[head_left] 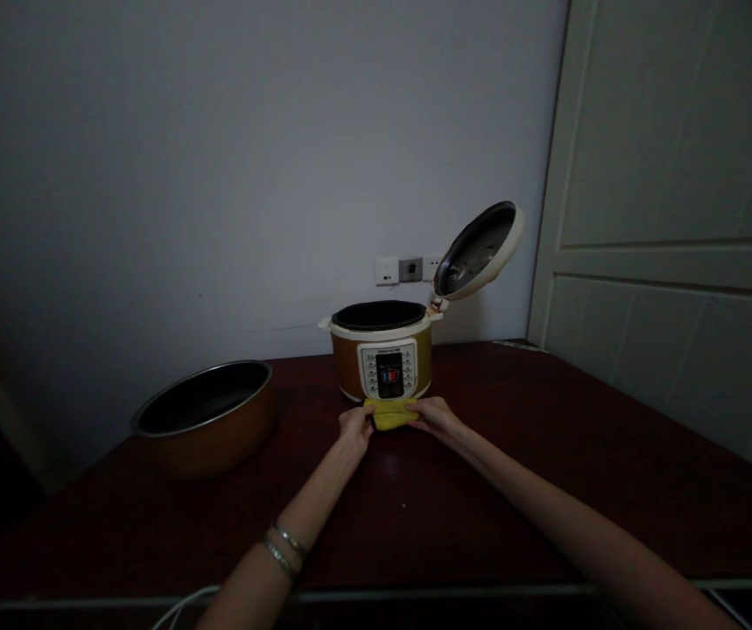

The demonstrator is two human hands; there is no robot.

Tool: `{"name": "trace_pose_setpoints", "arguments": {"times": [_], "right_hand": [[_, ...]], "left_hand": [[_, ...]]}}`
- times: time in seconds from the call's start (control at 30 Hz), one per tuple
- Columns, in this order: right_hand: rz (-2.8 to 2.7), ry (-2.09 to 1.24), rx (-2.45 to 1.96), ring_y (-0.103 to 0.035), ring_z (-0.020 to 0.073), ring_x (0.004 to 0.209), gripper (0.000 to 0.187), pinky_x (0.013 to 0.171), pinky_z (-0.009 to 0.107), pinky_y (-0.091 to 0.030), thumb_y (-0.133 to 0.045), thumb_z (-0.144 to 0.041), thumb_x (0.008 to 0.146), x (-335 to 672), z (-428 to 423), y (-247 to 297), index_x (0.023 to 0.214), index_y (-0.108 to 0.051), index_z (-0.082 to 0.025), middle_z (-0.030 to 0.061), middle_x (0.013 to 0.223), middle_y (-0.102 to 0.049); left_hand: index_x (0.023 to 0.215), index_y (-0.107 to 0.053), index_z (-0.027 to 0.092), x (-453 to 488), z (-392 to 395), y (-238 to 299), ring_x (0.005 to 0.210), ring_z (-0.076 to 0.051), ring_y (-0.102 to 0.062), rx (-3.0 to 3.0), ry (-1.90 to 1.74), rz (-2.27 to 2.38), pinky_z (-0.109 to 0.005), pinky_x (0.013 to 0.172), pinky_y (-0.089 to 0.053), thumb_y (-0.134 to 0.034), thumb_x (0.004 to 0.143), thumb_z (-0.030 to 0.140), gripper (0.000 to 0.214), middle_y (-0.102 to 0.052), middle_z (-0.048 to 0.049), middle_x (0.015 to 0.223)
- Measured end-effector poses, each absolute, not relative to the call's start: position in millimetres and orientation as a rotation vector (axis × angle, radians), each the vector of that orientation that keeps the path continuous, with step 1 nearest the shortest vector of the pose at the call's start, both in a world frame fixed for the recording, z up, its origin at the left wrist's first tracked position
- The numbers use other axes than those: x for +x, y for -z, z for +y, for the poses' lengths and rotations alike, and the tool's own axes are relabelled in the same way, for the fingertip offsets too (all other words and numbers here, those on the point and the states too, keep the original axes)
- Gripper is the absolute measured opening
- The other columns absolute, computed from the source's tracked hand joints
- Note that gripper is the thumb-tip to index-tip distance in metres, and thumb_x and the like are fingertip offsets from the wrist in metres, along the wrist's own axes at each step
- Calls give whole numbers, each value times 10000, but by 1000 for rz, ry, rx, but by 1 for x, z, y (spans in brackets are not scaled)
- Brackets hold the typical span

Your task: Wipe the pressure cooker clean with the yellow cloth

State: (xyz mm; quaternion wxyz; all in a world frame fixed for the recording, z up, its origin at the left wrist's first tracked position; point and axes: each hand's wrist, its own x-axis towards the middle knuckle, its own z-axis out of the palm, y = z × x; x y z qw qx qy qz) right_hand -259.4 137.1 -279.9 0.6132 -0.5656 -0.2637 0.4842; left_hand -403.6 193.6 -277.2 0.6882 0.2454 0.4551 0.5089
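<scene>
A folded yellow cloth (391,414) is stretched between my two hands, just in front of an electric pressure cooker (349,367). My left hand (355,425) grips the cloth's left end, where a dark edge shows. At the other end, my right hand (437,416) pinches the cloth between thumb and fingers. The cooker has a white front panel with buttons and a dark display. Its round lid (481,249) stands raised at the right on its hinge. From here the bottom of the cooker's dark inside cannot be seen.
To the left sits a large orange-brown pot (218,442) with a metal rim and dark interior. Both stand on a dark red table (513,490). Wall sockets (410,269) are behind the cooker, and a panelled door (671,359) borders the right side. A white cable (182,604) shows below the front edge.
</scene>
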Motion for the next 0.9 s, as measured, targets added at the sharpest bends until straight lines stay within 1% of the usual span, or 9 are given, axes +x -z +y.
{"name": "trace_pose_setpoints", "arguments": {"times": [0.13, 0.27, 0.37, 0.43, 0.53, 0.6, 0.67, 0.77, 0.9], "right_hand": [[-595, -1038, -1371, -581, 93, 517, 99, 486, 184, -505, -713, -152, 699, -241, 125, 279, 750, -636, -116, 32, 638, -655], [-631, -940, -1398, -604, 126, 600, 298, 465, 207, -476, -777, -301, 636, -241, 113, 282, 848, -631, -152, 41, 753, -677], [-673, -839, -1355, -633, 163, 729, 440, 578, 249, -515, -818, -247, 530, -249, 110, 281, 894, -582, -174, 40, 863, -681], [-722, -728, -1300, -630, 173, 793, 467, 691, 267, -520, -806, -209, 499, -252, 109, 275, 888, -549, -184, 26, 886, -669], [-913, -363, -1201, -605, 201, 857, 397, 790, 310, -497, -725, -258, 592, -252, 106, 253, 936, -540, -181, 32, 910, -643], [-1072, 20, -1148, -575, 222, 921, 364, 836, 344, -472, -654, -261, 667, -252, 105, 232, 1003, -541, -177, 61, 982, -613], [-1242, 370, -1106, -540, 235, 989, 366, 875, 363, -443, -592, -201, 711, -253, 106, 213, 1072, -534, -173, 91, 1054, -575], [-1625, 734, -1129, -499, 259, 1046, 412, 896, 397, -399, -552, -104, 728, -259, 117, 192, 1136, -539, -157, 127, 1111, -570], [-1956, 1056, -1276, -466, 276, 1063, 296, 896, 439, -318, -566, -152, 823, -270, 140, 192, 1111, -605, -203, 109, 1158, -610]], "left_hand": [[675, -594, 99, -384, 183, 278, 566, -177, -656, 516, -1100, 992, -306, 606, -568, -619, 653, -82, 185, -641, -49, 613], [668, -571, 115, -366, 169, 278, 568, -145, -643, 493, -1110, 938, -283, 634, -564, -583, 695, -71, 188, -634, -35, 628], [673, -562, 132, -361, 155, 277, 598, -125, -643, 498, -1109, 883, -250, 668, -550, -567, 729, -37, 179, -644, -29, 659], [700, -579, 130, -363, 148, 274, 619, -141, -654, 518, -1063, 845, -269, 680, -549, -572, 738, 1, 135, -656, -48, 677], [750, -608, 111, -372, 142, 266, 635, -207, -668, 566, -952, 795, -349, 654, -551, -598, 743, 105, 14, -671, -109, 696], [758, -604, 117, -381, 144, 261, 625, -215, -664, 580, -935, 780, -353, 628, -543, -585, 749, 160, 49, -672, -118, 703], [749, -577, 136, -391, 149, 255, 572, -176, -635, 564, -996, 789, -311, 600, -523, -544, 758, 182, 57, -654, -81, 678], [739, -528, 159, -405, 160, 247, 480, -108, -550, 504, -1166, 811, -243, 549, -471, -483, 764, 183, 56, -581, -13, 618], [762, -505, 179, -422, 178, 233, 473, -79, -501, 455, -1383, 784, -207, 526, -421, -475, 722, 174, 50, -518, 29, 612]]}}
